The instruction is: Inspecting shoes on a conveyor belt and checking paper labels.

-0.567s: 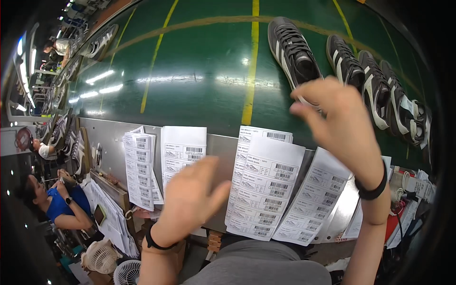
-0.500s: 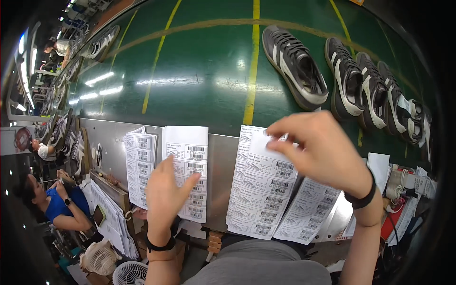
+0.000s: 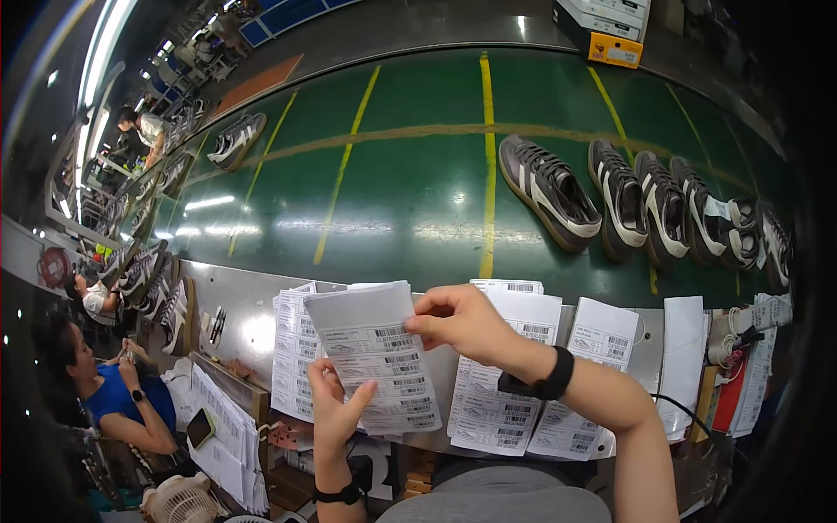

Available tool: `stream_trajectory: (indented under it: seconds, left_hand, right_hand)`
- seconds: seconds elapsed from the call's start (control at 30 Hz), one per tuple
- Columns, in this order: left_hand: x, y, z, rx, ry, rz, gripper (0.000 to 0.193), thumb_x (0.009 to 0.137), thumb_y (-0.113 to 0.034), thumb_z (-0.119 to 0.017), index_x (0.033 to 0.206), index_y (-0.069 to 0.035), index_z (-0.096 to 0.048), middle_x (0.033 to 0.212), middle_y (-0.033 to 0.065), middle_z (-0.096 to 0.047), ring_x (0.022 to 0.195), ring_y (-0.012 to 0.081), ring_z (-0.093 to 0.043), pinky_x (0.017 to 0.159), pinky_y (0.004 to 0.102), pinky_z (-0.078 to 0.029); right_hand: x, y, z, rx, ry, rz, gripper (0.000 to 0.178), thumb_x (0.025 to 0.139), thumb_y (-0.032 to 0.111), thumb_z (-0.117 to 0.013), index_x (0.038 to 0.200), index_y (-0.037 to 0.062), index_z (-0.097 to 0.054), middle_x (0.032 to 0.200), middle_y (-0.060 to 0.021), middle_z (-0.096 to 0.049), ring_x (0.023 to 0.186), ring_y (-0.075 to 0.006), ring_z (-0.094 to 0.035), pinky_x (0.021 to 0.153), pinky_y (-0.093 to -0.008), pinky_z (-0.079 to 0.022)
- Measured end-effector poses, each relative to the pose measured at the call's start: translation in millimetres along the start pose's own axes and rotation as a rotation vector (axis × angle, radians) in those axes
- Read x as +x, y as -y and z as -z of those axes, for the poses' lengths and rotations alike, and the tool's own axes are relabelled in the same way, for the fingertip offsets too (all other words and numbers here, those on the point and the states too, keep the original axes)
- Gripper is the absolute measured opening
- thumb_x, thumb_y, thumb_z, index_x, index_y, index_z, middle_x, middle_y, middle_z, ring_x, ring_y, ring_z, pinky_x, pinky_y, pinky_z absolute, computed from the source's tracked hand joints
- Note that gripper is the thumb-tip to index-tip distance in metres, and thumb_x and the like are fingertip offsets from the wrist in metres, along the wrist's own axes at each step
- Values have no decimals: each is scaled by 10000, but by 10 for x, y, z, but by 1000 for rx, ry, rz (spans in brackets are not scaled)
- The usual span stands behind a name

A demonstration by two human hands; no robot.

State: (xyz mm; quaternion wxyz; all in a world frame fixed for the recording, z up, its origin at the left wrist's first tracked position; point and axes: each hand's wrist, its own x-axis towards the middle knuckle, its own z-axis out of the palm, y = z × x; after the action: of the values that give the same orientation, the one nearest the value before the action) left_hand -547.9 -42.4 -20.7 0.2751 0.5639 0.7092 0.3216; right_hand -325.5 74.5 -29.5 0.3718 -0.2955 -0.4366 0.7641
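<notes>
Both hands are at a white sheet of barcode labels (image 3: pixel 366 309), with a blank top part and rows of small shoe drawings and barcodes. My right hand (image 3: pixel 462 321) pinches its right edge near the top between thumb and fingers. At its left edge my left hand (image 3: pixel 336 401) grips it, thumb lying on the front and fingers curled by the side. Whether it is one sheet or several cannot be told. Further label sheets (image 3: pixel 292 353) lie just left of it. Two more label stacks, a nearer one (image 3: pixel 495 417) and one right of it (image 3: pixel 571 427), lie partly under my right forearm.
Beyond the metal ledge (image 3: pixel 248 327) runs a green belt (image 3: pixel 427 192) with yellow lines. Dark shoes with pale stripes (image 3: pixel 549 196) stand along its right. Shoe boxes (image 3: pixel 615 48) are at the far side. A co-worker in blue (image 3: pixel 113 392) sits left, near papers and a phone (image 3: pixel 200 427).
My right hand has moved left from the right-hand stack to the label sheet's edge. My left hand has closed on that sheet. The view has shifted, showing more of the far side.
</notes>
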Motion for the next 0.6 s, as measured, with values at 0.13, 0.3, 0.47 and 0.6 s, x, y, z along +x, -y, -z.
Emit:
stream_trajectory:
  seconds: [0.13,0.3,0.47,0.6]
  left_hand:
    - [-348,-508,-7,-703,36,13,498,865,83,-621,1266,44,-329,1200,248,-604,1071,252,-639,930,333,-514]
    - [-426,-908,-91,-674,45,-157,502,866,76,-620,1267,101,-319,1132,274,-627,1002,255,-675,865,325,-551]
    - [-358,-948,-308,-470,-65,-286,412,852,83,-626,1203,110,-412,1012,226,-682,925,193,-685,793,285,-552]
    - [61,-516,-164,-362,-54,-75,333,842,23,-630,1143,87,-503,878,196,-701,842,171,-688,705,283,-534]
  right_hand:
    - [-453,542,-18,-146,-113,95,160,855,116,-754,900,-32,-716,779,-77,-712,683,-73,-639,578,-220,-501]
    - [-855,769,-123,-721,-480,545,154,788,103,-808,843,-6,-714,706,-67,-672,550,-118,-592,479,-250,-448]
    - [-1322,810,-130,-1098,-511,861,137,734,20,-813,801,28,-694,669,-64,-630,529,-172,-573,443,-269,-402]
    - [-1778,958,296,-867,-515,747,125,721,12,-805,766,31,-689,696,-62,-656,556,-184,-577,528,-285,-449]
